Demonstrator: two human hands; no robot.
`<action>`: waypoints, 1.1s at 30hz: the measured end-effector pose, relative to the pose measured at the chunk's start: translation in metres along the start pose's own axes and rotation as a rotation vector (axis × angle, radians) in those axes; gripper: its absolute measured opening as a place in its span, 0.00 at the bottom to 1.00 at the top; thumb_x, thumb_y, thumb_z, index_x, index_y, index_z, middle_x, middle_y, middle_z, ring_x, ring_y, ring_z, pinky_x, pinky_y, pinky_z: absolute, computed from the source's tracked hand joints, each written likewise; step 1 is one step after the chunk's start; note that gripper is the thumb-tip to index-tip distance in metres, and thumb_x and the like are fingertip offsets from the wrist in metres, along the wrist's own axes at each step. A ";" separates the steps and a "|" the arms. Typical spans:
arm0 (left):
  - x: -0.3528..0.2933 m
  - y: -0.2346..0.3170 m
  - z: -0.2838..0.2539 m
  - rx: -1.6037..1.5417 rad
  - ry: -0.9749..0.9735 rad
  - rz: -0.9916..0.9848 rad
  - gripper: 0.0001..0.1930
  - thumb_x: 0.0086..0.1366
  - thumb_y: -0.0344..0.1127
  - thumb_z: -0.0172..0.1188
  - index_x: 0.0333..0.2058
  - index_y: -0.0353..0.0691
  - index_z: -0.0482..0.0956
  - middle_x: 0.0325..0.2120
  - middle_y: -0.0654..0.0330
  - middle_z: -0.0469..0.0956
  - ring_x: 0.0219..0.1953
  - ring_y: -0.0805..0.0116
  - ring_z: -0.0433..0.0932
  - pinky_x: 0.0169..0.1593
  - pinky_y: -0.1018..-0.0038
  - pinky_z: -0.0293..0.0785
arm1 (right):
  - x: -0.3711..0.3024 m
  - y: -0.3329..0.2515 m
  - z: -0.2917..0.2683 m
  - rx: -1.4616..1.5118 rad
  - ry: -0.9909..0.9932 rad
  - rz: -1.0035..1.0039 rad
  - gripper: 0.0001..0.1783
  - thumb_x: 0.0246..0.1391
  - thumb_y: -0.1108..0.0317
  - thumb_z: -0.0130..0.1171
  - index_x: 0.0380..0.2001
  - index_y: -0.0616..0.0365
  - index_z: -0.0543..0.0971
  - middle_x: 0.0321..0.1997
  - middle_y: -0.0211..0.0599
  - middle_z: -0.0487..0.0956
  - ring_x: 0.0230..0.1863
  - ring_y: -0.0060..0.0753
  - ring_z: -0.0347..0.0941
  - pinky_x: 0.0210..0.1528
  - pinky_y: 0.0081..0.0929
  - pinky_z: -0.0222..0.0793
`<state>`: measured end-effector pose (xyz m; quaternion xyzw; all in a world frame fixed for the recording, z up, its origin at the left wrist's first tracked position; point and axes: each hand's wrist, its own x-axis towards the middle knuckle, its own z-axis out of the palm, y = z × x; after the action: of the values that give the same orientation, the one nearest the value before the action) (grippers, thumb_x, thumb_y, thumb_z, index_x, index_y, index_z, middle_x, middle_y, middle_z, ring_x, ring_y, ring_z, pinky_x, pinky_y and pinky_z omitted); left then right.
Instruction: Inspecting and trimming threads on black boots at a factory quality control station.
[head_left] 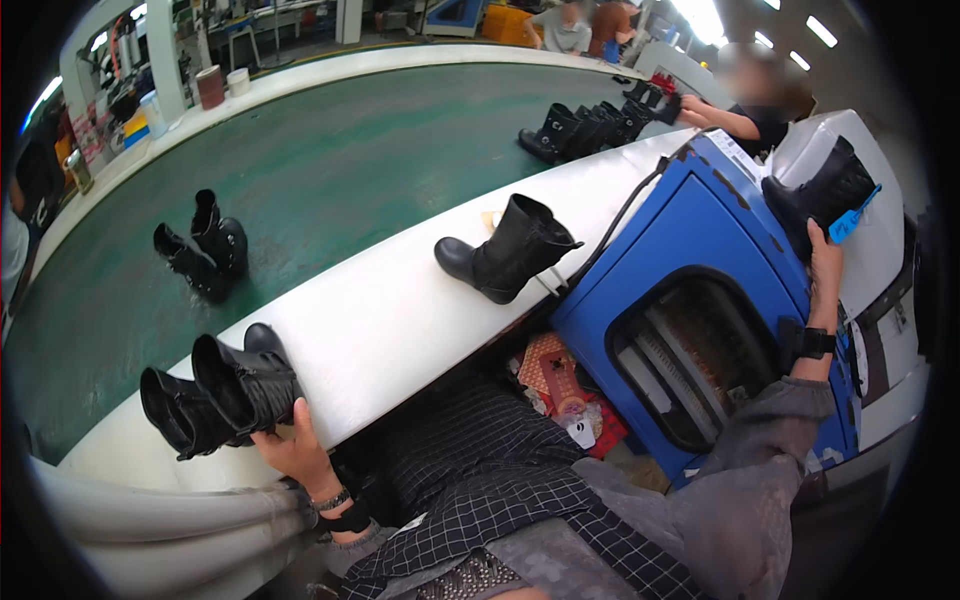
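On the white ledge at the left, a pair of black boots stands close together. My left hand (297, 452) grips the nearer black boot (250, 388) low on its near side, the fingertips partly hidden; the other boot (178, 412) of that pair is just left of it. Far to the right, my right hand (824, 262) reaches up to another black boot (822, 190) above the blue machine, closed at its lower part. A blue tag (852, 214) hangs from that boot. Between my hands, a single black boot (510, 250) rests on the ledge, apart from both.
A green conveyor belt (370, 150) runs beyond the white ledge (390, 330), carrying a black pair (205, 250) and several boots (590, 130) farther along. The blue machine (650, 260) with a dark window stands at my right. Another person (755, 110) works behind it.
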<state>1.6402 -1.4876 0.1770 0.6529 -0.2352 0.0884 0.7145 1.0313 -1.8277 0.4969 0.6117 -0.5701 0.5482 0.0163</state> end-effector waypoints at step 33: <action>0.000 -0.005 0.002 0.119 0.076 -0.039 0.32 0.61 0.28 0.60 0.61 0.28 0.57 0.56 0.47 0.67 0.54 0.59 0.71 0.58 0.66 0.66 | -0.321 -0.122 0.347 0.589 -0.717 0.041 0.30 0.37 0.58 0.72 0.45 0.59 0.76 0.41 0.44 0.81 0.44 0.41 0.78 0.47 0.34 0.72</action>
<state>1.6416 -1.4905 0.1727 0.6948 -0.1895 0.1129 0.6845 1.4251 -1.7905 0.2110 0.7299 -0.3718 0.4407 -0.3671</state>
